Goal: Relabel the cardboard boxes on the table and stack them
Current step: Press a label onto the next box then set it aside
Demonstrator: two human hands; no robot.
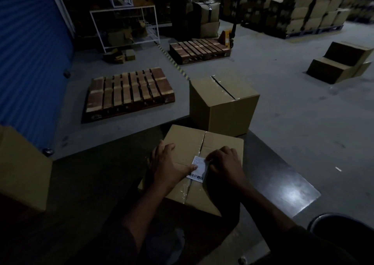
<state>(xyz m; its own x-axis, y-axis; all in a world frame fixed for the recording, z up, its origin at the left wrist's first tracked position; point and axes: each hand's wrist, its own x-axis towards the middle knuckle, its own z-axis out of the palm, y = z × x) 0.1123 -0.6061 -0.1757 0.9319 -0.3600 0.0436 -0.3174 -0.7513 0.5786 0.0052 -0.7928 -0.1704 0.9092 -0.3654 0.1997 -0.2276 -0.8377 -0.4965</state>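
Head view: left hand (168,163) lies flat on the cardboard box (188,143) on the desk (279,179), thumb pressing the label (197,168); right hand (224,165) fingers curl onto its edge. Uneven pressure could wrinkle it across the tape seam just beyond the fingers.

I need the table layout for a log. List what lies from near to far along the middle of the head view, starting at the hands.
left hand and right hand on the white label → near box → second box → far pallet → pallet jack
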